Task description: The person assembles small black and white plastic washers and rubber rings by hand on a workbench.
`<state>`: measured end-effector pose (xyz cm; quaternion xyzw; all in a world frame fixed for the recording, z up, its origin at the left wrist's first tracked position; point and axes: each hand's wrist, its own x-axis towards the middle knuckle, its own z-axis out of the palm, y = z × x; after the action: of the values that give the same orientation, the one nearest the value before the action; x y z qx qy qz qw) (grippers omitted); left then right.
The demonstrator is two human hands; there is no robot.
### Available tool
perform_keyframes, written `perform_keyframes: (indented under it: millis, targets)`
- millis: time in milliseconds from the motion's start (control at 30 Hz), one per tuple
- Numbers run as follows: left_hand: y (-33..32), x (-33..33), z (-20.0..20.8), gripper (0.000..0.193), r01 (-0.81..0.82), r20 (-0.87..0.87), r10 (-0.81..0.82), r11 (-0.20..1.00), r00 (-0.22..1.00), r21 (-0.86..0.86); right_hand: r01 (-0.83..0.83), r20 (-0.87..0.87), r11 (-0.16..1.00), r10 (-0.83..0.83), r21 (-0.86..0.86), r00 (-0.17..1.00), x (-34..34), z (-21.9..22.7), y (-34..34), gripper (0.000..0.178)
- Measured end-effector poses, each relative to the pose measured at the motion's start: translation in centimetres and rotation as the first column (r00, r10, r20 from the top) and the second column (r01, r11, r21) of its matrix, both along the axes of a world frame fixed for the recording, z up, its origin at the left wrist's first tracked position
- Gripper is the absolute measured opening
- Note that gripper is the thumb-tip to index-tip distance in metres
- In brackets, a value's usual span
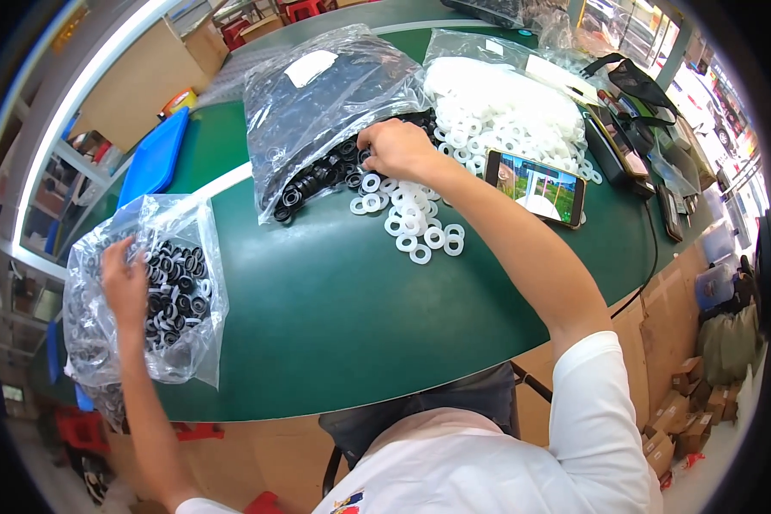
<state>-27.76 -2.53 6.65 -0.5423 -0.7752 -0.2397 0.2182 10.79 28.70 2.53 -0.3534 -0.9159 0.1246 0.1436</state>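
My right hand (pixel 394 150) reaches across to loose black rings (pixel 312 176) at the mouth of a large clear bag (pixel 334 77). Its fingers are bent together around a black ring at the edge of that heap. White flat rings (pixel 415 214) lie scattered just below this hand. On the left, my left hand (pixel 125 281) is over an open clear bag (pixel 205 338), slightly blurred, its fingers apart and seemingly holding nothing. Inside that bag are many black pieces with white rings (pixel 178 291).
White rings spill from a second clear bag (pixel 505 86) behind my right arm. A phone (pixel 535 187) with a lit screen rests against that pile. A blue tray (pixel 156 154) stands at the far left. Pouches, a cable (pixel 651 265) and small items crowd the table's right edge.
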Motion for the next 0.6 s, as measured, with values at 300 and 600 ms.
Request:
perform_keyframes:
  millis: [300, 600]
  targets:
    - [15.2, 23.9, -5.6, 0.061, 0.637, 0.407, -0.547, 0.760, 0.732, -0.125, -0.197, -0.474, 0.960, 0.271, 0.200, 0.838, 5.1, -0.2, -1.8, 0.027]
    - [13.5, 24.2, -5.8, 0.042, 0.658, 0.391, -0.566, 0.736, 0.726, -0.157, -0.407, -0.230, 0.909, 0.416, 0.085, 0.880, 16.5, -3.1, -14.9, 0.030]
